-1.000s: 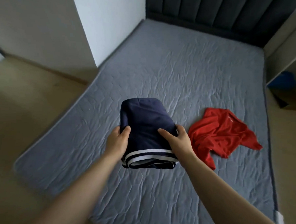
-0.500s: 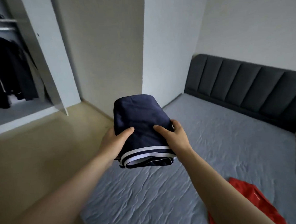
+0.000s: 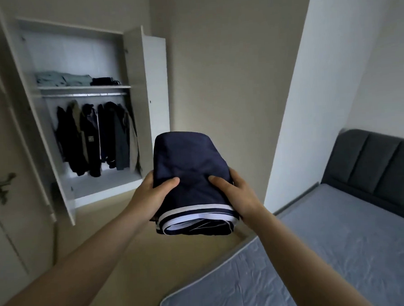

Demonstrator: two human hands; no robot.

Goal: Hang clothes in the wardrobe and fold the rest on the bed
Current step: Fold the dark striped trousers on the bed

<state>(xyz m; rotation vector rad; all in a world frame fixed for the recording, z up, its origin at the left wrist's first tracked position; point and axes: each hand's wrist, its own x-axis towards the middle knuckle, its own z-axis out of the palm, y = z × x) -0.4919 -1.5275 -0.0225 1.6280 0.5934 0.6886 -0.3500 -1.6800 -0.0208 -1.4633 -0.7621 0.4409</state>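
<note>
I hold the folded navy garment [image 3: 193,176] out before me at arm's length, above the floor between the bed [image 3: 342,250] and the open wardrobe [image 3: 81,107]. My left hand [image 3: 149,195] grips its left edge and my right hand [image 3: 239,195] its right edge, each with its thumb pressed on top.

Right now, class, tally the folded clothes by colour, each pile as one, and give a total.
Navy blue folded garment with white stripes, gripped by left hand and right hand: 1
Pale green folded pile on the white wardrobe shelf: 1
Black folded pile on that shelf: 1
Total: 3
</note>
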